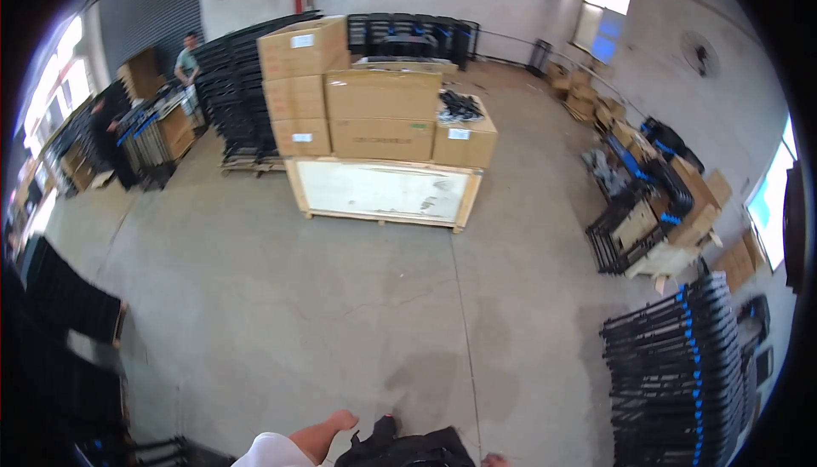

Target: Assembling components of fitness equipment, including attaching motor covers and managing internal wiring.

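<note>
My left hand (344,420) hangs low in front of me, at the end of a bare forearm coming from a white sleeve (272,451). No object shows in it, and its fingers are too small and blurred to read. At the lower edge, only a sliver of my right hand (495,460) comes into view, its fingers mostly cut off. Between the two hands is a black fabric item (410,448), a bag or a garment, close against my body. Grey concrete floor (340,314) lies ahead of both hands.
Brown cartons (383,118) stand on a white wood-framed crate (383,190) ahead. Stacked black frames (672,373) rise at the right, with cartons and parts (655,194) beyond. Dark stacks (72,288) line the left. Two people (111,143) are at the far left.
</note>
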Action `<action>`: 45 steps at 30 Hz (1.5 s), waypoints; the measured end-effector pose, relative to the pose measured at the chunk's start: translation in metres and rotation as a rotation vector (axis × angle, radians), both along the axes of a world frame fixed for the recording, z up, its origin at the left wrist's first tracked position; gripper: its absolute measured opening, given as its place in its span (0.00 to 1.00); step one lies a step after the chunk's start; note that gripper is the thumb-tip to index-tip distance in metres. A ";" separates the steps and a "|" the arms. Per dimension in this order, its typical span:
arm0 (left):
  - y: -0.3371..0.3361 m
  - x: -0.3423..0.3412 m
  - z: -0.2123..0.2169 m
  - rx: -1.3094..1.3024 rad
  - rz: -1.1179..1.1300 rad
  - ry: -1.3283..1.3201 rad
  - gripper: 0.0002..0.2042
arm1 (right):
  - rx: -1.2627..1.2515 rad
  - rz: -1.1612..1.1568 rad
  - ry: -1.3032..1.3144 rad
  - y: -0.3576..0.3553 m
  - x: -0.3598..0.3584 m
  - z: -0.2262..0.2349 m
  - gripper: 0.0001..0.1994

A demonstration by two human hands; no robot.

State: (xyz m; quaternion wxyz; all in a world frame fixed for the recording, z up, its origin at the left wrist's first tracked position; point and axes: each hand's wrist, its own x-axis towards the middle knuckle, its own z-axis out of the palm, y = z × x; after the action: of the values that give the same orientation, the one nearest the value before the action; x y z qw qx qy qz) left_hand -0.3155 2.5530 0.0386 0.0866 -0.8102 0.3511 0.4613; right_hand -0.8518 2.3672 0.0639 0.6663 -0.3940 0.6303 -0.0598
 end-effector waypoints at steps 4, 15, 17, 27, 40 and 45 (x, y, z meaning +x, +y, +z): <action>-0.235 0.041 0.009 -0.228 0.012 0.099 0.26 | -0.155 -0.351 0.104 -0.089 0.026 0.050 0.18; -0.428 0.046 -0.015 -0.159 0.490 0.113 0.22 | -0.484 0.744 -0.181 -0.351 -0.004 -0.047 0.19; -0.465 0.040 -0.020 -0.101 0.422 0.093 0.24 | 0.123 0.389 0.199 -0.434 -0.015 -0.092 0.15; -0.723 0.041 -0.060 -0.271 0.093 0.363 0.25 | -0.339 -0.301 0.026 -0.847 0.127 0.086 0.15; -1.340 0.027 0.035 -0.376 -0.078 0.297 0.24 | -0.310 0.469 0.264 -1.076 0.097 0.004 0.16; -1.490 -0.019 0.074 -0.504 -0.109 0.405 0.25 | -0.322 0.766 0.283 -1.191 0.124 -0.010 0.16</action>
State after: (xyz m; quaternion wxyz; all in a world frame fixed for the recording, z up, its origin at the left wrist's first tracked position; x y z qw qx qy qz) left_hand -0.3341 1.0626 0.1124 -0.1638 -0.6778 0.5073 0.5064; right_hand -0.7275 1.1761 0.0541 0.4774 -0.7025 0.5064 0.1487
